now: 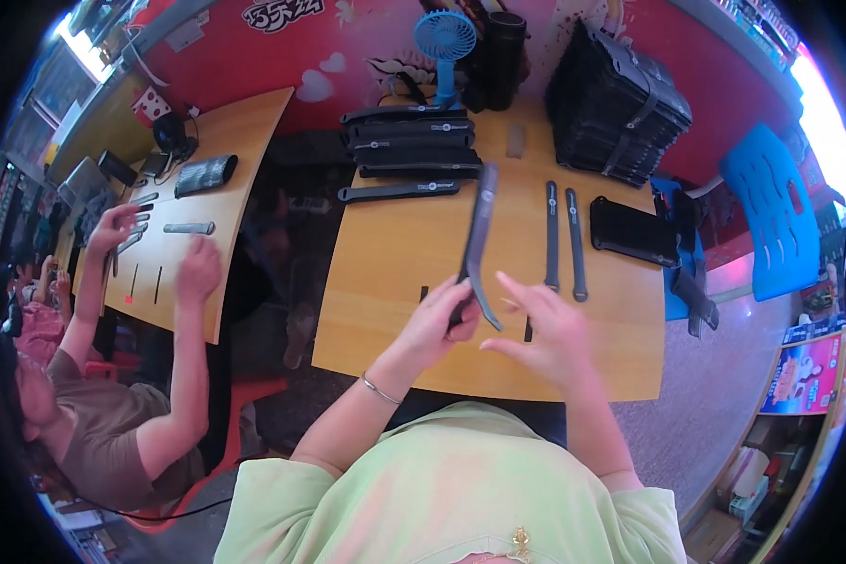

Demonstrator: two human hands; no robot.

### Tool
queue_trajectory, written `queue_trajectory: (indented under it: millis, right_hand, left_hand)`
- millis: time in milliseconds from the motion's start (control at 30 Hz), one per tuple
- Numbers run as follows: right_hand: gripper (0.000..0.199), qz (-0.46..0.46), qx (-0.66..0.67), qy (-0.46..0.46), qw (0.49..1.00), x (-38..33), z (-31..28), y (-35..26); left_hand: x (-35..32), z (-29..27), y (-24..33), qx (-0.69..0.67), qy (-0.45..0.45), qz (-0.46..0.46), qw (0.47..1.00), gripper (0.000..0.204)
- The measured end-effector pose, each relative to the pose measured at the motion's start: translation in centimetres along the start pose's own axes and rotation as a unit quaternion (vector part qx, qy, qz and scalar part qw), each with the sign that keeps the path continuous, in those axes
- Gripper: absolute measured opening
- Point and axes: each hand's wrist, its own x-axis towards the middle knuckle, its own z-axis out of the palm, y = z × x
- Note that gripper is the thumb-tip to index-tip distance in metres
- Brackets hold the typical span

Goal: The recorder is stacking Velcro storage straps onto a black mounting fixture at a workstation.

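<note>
My left hand [432, 324] is closed around the lower part of a dark strap [480, 221], which stands up over the near half of the table and bends at its lower end. Just right of that end is my right hand [550, 329], thumb and fingers apart, slightly blurred and holding nothing visible. Beyond my right hand, two dark straps, a left one [552, 235] and a right one [575, 246], lie side by side. At the table's far left, a single black strap [399, 191] lies before a pile of black strap bundles [409, 141].
A tall stack of black folded pieces [620, 108] stands back right, with a flat black bundle [634, 231] at the right edge. A blue fan [445, 42] and black bottle [504, 61] stand behind. Left, a co-worker [113, 414] handles straps at another table [254, 160]. A blue chair [771, 211] stands right.
</note>
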Motion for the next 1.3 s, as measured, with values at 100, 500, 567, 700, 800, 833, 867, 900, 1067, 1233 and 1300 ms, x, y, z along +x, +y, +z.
queue_trajectory:
  millis: [100, 500, 567, 700, 800, 833, 867, 900, 1067, 1233, 1300]
  right_hand:
    - [0.040, -0.060, 0.043, 0.036, 0.997, 0.1, 1.9, 1.3]
    - [0.009, 0.131, 0.171, 0.138, 0.967, 4.0, -1.4, 7.6]
    - [0.008, 0.106, 0.085, 0.170, 0.976, 5.3, -3.2, 10.4]
    - [0.011, 0.058, 0.027, 0.320, 0.945, 8.0, -7.5, 13.2]
    - [0.012, -0.008, -0.013, 0.297, 0.955, 8.6, -6.5, 10.8]
    - [0.013, -0.051, -0.019, 0.275, 0.960, 9.1, -5.6, 9.8]
    - [0.017, -0.072, -0.056, 0.277, 0.957, 9.2, -4.7, 9.0]
    - [0.017, -0.075, -0.056, 0.277, 0.956, 9.3, -3.8, 8.6]
    - [0.030, -0.028, -0.193, 0.089, 0.977, 6.3, 2.4, 11.4]
    - [0.040, -0.010, -0.230, -0.015, 0.973, 3.9, 5.4, 10.1]
    - [0.051, 0.023, -0.244, -0.029, 0.969, 4.0, 5.2, 9.8]
  left_hand:
    - [0.0, 1.5, -0.4, 0.059, 0.042, -0.034, 0.997, 0.017]
    - [-7.0, -5.9, 3.2, 0.186, -0.082, -0.182, 0.962, 0.018]
    - [-8.9, -7.6, 4.0, 0.203, -0.061, -0.192, 0.958, 0.017]
    - [-13.2, -11.3, 4.9, 0.200, 0.050, -0.164, 0.965, 0.020]
    - [-14.4, -12.2, 4.3, 0.124, 0.072, -0.055, 0.988, 0.028]
    - [-14.2, -12.1, 4.2, 0.125, 0.074, -0.053, 0.988, 0.028]
    - [-13.6, -11.6, 3.8, 0.085, 0.075, -0.047, 0.992, 0.032]
    - [-12.6, -11.4, 3.5, 0.044, 0.072, -0.039, 0.996, 0.035]
    - [-8.8, -8.4, 2.1, 0.019, 0.009, 0.018, 1.000, 0.029]
    - [-6.3, -6.0, 1.2, -0.002, -0.042, 0.036, 0.998, 0.028]
    - [-5.5, -4.6, 1.2, -0.001, -0.051, 0.061, 0.997, 0.028]
